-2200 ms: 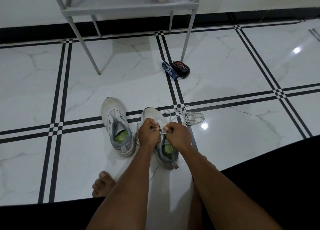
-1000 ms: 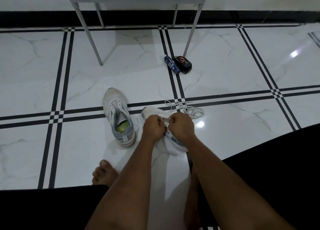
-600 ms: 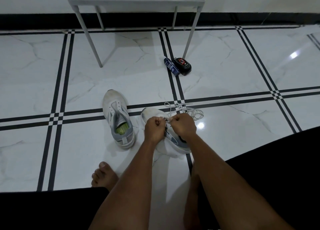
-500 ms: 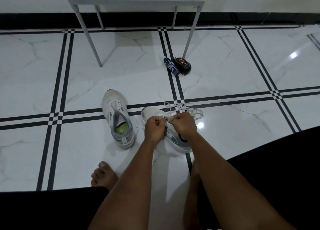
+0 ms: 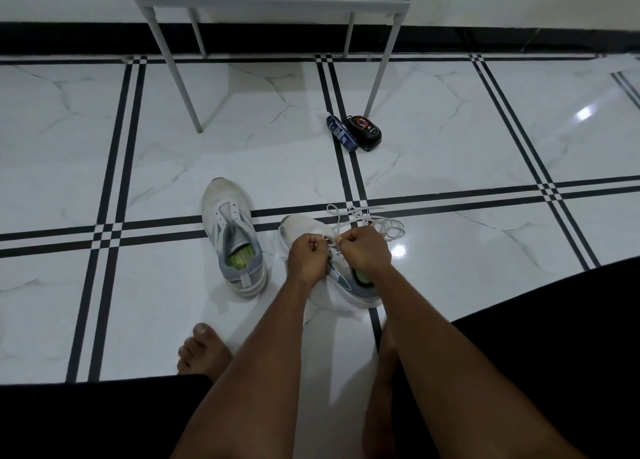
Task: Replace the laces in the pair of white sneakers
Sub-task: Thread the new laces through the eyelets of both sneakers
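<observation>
Two white and grey sneakers sit on the tiled floor. The left sneaker [image 5: 232, 237] stands upright with no lace, its green insole showing. The right sneaker [image 5: 349, 278] is tipped onto its side under my hands. My left hand [image 5: 307, 256] grips the shoe's upper at the eyelets, fingers curled. My right hand [image 5: 363, 250] pinches the white lace [image 5: 367, 219], which runs from the eyelets into a loose heap on the floor just beyond the shoe's toe.
A blue tube [image 5: 341, 133] and a black and red case [image 5: 365, 132] lie further out, by a leg of a grey metal rack [image 5: 270, 1]. My bare foot [image 5: 202, 353] rests on the floor at the lower left. Dark clothing fills the bottom corners.
The right sneaker went from upright to tipped on its side, heel swung to the right. Both hands stay at the eyelets and have shifted slightly. The left sneaker has not moved.
</observation>
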A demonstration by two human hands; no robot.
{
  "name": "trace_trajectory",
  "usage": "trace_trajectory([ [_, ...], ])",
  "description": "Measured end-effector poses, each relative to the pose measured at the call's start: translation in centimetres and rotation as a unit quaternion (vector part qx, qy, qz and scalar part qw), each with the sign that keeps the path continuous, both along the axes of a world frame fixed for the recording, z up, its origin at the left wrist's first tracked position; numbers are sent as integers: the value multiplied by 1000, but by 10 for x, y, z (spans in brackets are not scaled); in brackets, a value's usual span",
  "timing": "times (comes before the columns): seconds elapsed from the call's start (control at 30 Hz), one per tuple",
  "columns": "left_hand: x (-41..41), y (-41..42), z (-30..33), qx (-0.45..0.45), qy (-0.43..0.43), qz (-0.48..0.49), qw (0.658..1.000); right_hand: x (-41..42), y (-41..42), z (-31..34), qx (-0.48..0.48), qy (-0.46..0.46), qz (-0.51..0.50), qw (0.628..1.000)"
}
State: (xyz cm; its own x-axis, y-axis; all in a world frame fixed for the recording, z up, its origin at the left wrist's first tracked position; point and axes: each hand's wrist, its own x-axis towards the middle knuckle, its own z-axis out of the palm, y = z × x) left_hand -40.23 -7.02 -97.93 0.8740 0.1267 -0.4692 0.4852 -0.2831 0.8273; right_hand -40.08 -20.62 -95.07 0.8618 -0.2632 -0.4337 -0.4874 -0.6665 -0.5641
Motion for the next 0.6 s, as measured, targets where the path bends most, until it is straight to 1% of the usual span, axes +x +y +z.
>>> trace_trajectory([
  [0.07,0,1,2,33,-10,-24,999,-4,3,0,-3,-6,-2,1000],
  [0.17,-6,2,7,107,-38,-62,992,-7,4,0,-3,-18,3,1000],
  [0.27,-5,3,3,173,-75,-116,975,-11,5,2,-3,-36,16,999],
  [0.33,-1,3,2,202,-73,-149,965,-12,5,0,-5,-42,28,999],
  [0.4,1,2,5,182,-52,-141,972,-11,6,1,-7,-44,29,999],
  [0.5,-2,-1,9,87,-20,-78,993,-9,5,1,-10,-39,12,999],
  [0.6,-4,2,2,24,-2,-48,999,-8,6,0,-17,-31,2,999],
])
